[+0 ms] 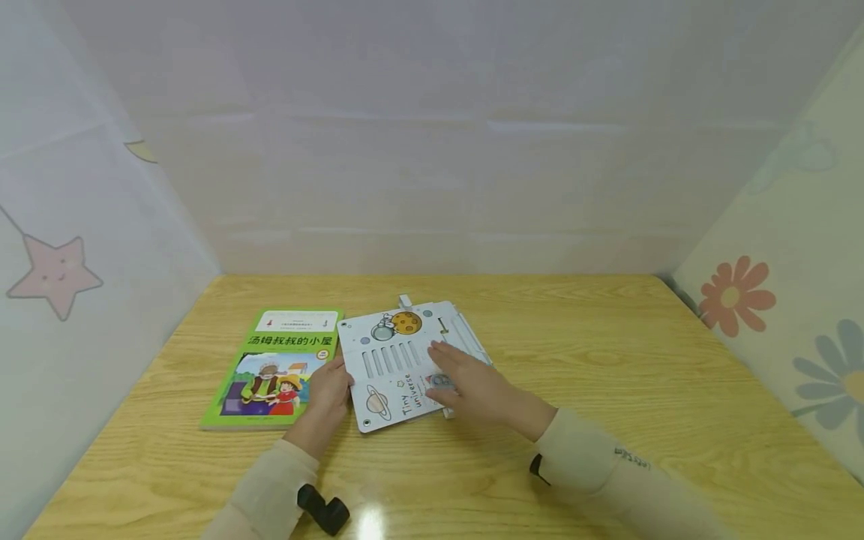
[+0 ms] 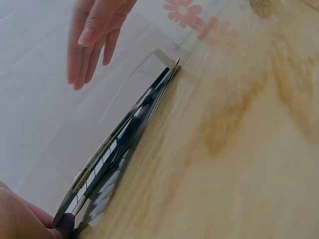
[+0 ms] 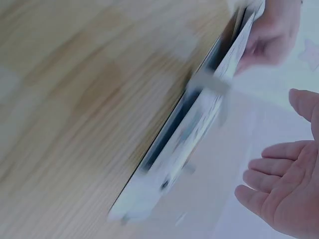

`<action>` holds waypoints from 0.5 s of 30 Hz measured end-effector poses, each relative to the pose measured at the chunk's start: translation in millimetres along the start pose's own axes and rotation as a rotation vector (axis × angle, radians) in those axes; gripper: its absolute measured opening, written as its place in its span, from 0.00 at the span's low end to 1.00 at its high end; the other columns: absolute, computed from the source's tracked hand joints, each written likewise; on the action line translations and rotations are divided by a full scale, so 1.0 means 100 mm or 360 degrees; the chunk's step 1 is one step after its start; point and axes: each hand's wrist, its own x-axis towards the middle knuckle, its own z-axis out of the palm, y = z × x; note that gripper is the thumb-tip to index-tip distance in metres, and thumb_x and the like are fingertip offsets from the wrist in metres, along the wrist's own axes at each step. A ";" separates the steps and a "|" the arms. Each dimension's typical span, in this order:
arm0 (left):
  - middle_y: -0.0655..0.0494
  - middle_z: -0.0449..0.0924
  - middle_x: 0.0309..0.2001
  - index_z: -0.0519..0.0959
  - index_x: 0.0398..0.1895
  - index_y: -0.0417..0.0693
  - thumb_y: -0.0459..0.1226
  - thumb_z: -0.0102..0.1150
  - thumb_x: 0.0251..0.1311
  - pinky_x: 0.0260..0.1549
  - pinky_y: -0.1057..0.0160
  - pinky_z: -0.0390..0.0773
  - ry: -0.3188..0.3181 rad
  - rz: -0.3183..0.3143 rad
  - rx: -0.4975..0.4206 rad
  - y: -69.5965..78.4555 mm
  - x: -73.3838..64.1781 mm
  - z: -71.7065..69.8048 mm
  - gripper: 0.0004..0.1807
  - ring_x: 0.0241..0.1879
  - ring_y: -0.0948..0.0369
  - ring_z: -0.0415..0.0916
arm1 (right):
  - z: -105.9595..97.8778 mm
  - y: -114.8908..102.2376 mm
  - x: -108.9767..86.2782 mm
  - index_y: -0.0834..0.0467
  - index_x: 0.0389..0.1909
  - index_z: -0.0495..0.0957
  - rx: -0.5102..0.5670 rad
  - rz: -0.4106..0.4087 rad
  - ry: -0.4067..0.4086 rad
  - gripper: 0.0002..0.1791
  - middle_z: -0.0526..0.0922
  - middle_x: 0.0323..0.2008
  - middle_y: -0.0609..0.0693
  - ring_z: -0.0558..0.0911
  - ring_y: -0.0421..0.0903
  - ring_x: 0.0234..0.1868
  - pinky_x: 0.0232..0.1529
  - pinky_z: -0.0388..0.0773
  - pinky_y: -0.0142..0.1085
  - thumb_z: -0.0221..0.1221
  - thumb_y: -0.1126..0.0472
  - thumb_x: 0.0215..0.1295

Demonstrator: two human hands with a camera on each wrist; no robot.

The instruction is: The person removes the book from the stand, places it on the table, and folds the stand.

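A white folded book stand point(image 1: 385, 367), printed with planets, an astronaut and "Tiny universe", lies at a slant on the table. My left hand point(image 1: 328, 388) pinches its left edge; the left wrist view shows those fingers point(image 2: 25, 219) at the end of the stand's thin layers. Over the stand's right part, my right hand point(image 1: 475, 386) is held with fingers extended. A gap shows between this hand point(image 3: 294, 189) and the stand point(image 3: 184, 134) in the right wrist view. White clips point(image 1: 405, 301) stick out past the stand's edges.
A green picture book point(image 1: 270, 382) with Chinese characters lies flat to the left, its right side partly behind my left hand. The wooden table point(image 1: 607, 360) extends to the right. Pale cloth walls point(image 1: 439, 172) with printed stars and flowers enclose the back and sides.
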 end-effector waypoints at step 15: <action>0.38 0.62 0.56 0.60 0.57 0.30 0.17 0.35 0.40 0.25 0.75 0.67 0.0010 0.0025 0.0094 -0.01 0.00 0.01 0.33 0.54 0.54 0.60 | 0.02 0.58 -0.33 0.75 0.60 0.44 -0.0046 0.0156 -0.0078 0.45 0.45 0.61 0.70 0.46 0.61 0.61 0.58 0.48 0.48 0.51 0.46 0.58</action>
